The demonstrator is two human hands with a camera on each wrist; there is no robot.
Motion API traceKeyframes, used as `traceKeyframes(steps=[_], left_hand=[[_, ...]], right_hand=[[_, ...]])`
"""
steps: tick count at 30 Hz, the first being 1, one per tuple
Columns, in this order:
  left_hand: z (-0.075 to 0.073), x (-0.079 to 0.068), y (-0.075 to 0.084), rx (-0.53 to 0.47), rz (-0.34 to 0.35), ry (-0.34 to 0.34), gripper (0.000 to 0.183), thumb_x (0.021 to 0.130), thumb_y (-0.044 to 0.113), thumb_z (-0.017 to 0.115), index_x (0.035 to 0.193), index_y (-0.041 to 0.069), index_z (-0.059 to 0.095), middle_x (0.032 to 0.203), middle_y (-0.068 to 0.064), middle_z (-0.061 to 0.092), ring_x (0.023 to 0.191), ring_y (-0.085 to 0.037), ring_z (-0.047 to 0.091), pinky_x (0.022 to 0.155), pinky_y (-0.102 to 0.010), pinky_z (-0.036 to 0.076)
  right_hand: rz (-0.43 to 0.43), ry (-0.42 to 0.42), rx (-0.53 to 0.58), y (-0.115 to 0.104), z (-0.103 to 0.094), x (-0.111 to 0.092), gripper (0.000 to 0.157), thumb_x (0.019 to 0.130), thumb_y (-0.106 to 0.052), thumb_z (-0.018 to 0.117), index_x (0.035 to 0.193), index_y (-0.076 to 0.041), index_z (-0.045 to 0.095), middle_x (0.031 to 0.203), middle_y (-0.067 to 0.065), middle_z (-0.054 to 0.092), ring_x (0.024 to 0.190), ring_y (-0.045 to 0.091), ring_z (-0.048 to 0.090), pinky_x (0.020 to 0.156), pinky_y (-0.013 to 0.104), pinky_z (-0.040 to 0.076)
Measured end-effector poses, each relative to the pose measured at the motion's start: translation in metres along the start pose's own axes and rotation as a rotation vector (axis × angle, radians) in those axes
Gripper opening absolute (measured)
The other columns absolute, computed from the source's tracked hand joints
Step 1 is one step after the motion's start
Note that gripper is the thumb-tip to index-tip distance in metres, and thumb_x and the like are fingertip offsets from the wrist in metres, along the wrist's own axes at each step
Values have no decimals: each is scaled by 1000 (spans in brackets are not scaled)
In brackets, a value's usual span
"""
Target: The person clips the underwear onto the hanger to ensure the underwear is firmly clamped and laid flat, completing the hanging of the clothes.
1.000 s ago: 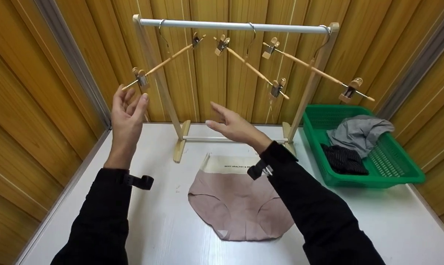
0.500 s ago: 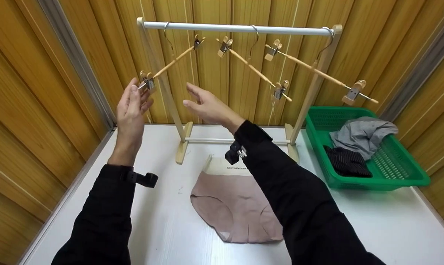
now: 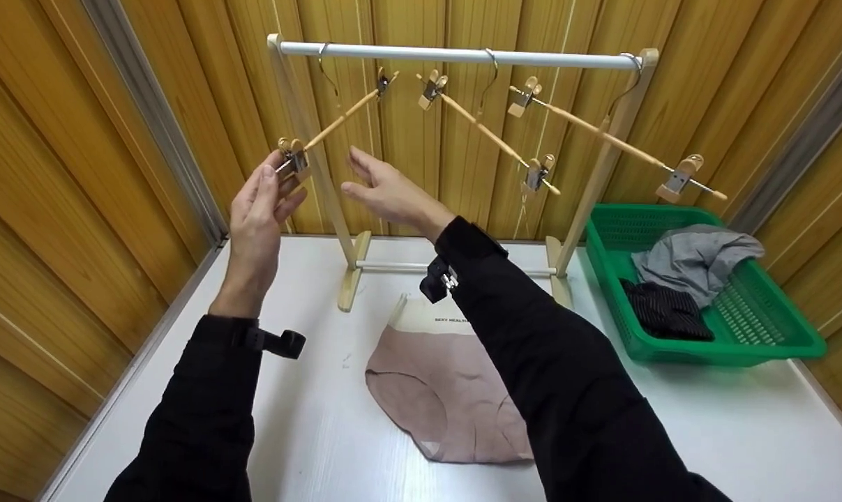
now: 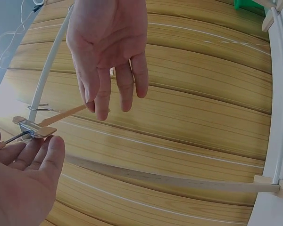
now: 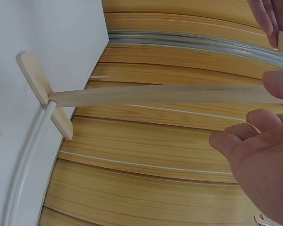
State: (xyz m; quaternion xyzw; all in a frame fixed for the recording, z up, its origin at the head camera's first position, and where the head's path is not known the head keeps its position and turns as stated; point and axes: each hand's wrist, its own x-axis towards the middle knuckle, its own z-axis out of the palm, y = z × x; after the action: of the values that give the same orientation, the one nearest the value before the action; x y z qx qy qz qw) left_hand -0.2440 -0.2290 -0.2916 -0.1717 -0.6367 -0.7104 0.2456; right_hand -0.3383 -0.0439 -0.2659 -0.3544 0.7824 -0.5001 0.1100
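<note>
In the head view, my left hand [image 3: 257,216] holds the near end of the leftmost clip hanger [image 3: 344,120], its thumb over the rod tip beside the metal-and-wood clip [image 3: 295,159]. The left wrist view shows the fingers under that clip [image 4: 34,128] and the thumb at the rod end. My right hand [image 3: 393,188] hovers to the right of this hanger, fingers extended and holding nothing. Below lie pink briefs [image 3: 427,376] with a cream printed waistband, flat on the white table and partly covered by my right sleeve.
A wooden rack with a white rail [image 3: 421,51] carries two more clip hangers, a middle one [image 3: 487,130] and a right one [image 3: 602,136]. At right, a green basket [image 3: 734,352] holds a grey cloth [image 3: 700,254] and a dark striped cloth [image 3: 665,310]. Wood-panelled walls stand close behind and left.
My left hand has risen slightly and taken hold of the left hanger's end. My right hand has moved left and up toward that hanger. The briefs stay in place.
</note>
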Motion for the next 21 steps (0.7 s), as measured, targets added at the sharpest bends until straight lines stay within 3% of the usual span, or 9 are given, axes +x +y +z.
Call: traceKeyframes(steps=[10,17,21], left_hand=[[6,-3,9,-44,9,-38,48,112,25,33,152,1,41,147,-16,51,136,-30,49,112,-42,39],[10,-7,17,-115,40,-13,46,112,20,32,152,-1,41,147,-19,50,135,-35,48,112,-40,39],[13,-11,21,-212,25,11,46,112,19,31,152,-3,39,148,-22,49,135,-33,49,112,-38,40]], right_hand=[[-62,25,125,-24,2,8,68,108,-10,47,161,-3,5,166,11,15,150,9,21,114,17,26],[-66,10,137,-39,-1,3,71,107,-11,49,162,-8,4,167,5,14,149,4,21,115,19,25],[-94,0,143,-45,-5,0,71,107,-9,50,162,-7,4,167,6,14,149,5,21,114,17,26]])
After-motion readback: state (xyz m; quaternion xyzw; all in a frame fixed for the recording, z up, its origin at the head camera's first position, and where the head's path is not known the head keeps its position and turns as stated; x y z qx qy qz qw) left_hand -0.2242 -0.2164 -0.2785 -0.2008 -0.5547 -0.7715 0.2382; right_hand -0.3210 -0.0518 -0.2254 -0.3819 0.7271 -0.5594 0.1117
